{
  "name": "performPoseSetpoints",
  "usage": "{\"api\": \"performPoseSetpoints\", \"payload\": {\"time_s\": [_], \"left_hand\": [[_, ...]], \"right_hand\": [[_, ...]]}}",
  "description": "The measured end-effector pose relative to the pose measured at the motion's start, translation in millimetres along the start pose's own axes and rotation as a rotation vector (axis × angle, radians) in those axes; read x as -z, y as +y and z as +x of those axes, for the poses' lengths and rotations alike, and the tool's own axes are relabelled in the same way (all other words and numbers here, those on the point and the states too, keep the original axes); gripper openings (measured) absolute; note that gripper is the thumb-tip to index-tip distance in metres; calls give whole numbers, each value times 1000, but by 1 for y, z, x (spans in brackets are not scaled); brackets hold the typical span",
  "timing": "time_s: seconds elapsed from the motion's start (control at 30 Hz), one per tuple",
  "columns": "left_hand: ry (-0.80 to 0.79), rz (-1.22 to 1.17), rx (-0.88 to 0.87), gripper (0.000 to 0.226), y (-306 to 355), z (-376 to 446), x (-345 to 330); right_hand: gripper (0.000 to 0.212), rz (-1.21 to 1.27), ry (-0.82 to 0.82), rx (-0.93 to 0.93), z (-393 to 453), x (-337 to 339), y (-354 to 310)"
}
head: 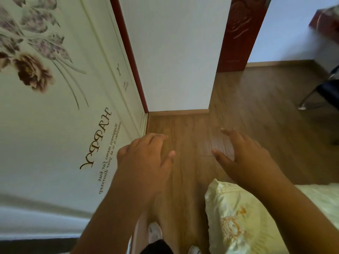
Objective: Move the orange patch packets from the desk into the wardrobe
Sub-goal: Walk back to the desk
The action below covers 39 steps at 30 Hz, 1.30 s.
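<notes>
Both hands reach forward above the brown wood-plank floor (185, 180), holding nothing: the left hand (145, 162) with fingers loosely spread beside the cream flower-printed wardrobe door (55, 125), the right hand (245, 158) spread wide above a pale yellow embroidered pillow (236, 220); no orange packets show

Soft, even indoor light, no glare; motion blur at right edge and lower left; wide-angle bending throughout.
</notes>
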<state>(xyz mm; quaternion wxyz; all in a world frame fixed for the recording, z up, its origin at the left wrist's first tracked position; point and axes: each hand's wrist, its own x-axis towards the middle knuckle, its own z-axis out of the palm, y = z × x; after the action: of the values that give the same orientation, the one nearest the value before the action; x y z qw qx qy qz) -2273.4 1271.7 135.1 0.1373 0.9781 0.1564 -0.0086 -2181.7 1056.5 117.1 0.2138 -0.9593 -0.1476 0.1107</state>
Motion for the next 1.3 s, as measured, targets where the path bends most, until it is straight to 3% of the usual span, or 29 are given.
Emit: {"api": "performPoseSetpoints", "payload": {"time_s": [0.73, 1.03, 1.3], "left_hand": [[-154, 18, -278, 57, -33, 295, 38], [-217, 49, -319, 56, -9, 381, 21], [-186, 127, -332, 57, 70, 475, 26]], "right_hand": [[72, -44, 98, -305, 205, 22, -70], [71, -5, 87, -336, 287, 30, -46], [74, 65, 126, -375, 379, 81, 8]]}}
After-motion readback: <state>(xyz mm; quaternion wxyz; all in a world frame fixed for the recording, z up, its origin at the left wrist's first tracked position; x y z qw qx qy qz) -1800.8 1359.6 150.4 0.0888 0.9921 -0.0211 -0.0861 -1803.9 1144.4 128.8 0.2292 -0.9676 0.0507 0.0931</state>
